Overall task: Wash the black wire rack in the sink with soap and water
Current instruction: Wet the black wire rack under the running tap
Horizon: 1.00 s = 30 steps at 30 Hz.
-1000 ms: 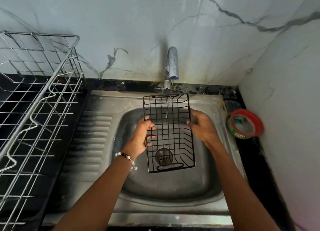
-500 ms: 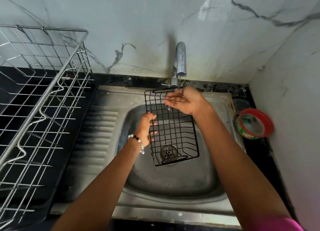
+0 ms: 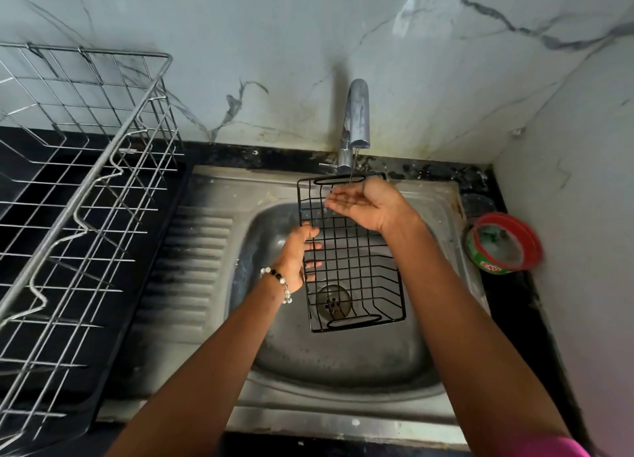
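Black wire rack (image 3: pixel 353 261) gripped by left fingers (image 3: pixel 310 245).

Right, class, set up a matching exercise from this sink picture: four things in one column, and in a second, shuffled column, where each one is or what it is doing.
Things:
1. black wire rack
2. right hand
3. red-rimmed tub
4. silver dish rack

Places or states:
A. on the counter left of the sink
B. cupped palm-up under the tap
C. on the counter right of the sink
D. gripped at its side by the left hand, over the drain

Pairs: 1-D, 2-B, 3-C, 4-A
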### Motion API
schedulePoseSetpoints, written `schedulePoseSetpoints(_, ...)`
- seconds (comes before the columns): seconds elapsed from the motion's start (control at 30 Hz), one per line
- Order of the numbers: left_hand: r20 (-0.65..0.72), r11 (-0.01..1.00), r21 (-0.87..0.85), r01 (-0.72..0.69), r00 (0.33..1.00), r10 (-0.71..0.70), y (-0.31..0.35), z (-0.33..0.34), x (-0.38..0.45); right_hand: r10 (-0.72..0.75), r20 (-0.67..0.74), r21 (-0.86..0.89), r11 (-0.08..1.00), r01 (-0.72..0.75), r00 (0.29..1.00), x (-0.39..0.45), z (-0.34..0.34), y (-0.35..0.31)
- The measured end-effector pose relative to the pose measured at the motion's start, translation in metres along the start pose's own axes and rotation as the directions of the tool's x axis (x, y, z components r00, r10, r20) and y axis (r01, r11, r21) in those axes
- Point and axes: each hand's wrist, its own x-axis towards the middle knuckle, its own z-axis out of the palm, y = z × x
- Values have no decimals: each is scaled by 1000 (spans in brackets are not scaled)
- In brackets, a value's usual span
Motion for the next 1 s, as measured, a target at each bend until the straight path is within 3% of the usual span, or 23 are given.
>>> schedulePoseSetpoints(0.1,0,1000,-9,9,1000,-9,0,-3,1,-43,-42,46,998,45,998,7,-3,-4)
schedulePoseSetpoints(0.23,35,999,-33,13,999,-11,-1,-5,5,1,95,-6,1000,0,995,-2,0,0)
schedulePoseSetpoints(0.37,104,995,-99,13,995,-3,-1,-5,7,-28,66,0,1000,28,997,-3,3,-1)
schedulePoseSetpoints(0.5,187,990,-139,-11,982,37,-2,-5,12,13,163,-41,999,-6,987,-9,-1,-2)
schedulePoseSetpoints(0.6,210,991,-128,-38,975,65,-2,-5,15,-40,113,-52,998,46,993,-10,-5,-7)
schedulePoseSetpoints(0.7,227,992,-99,-74,969,95,-1,-4,18,20,193,-138,990,7,981,-11,-9,-6)
schedulePoseSetpoints(0.8,248,994,-70,-87,963,101,-1,-4,21,10,132,-149,989,9,991,-7,-9,-6)
schedulePoseSetpoints(1.0,243,997,-70,-36,969,52,-1,-5,25,21,160,-174,985,7,987,-8,-7,-1)
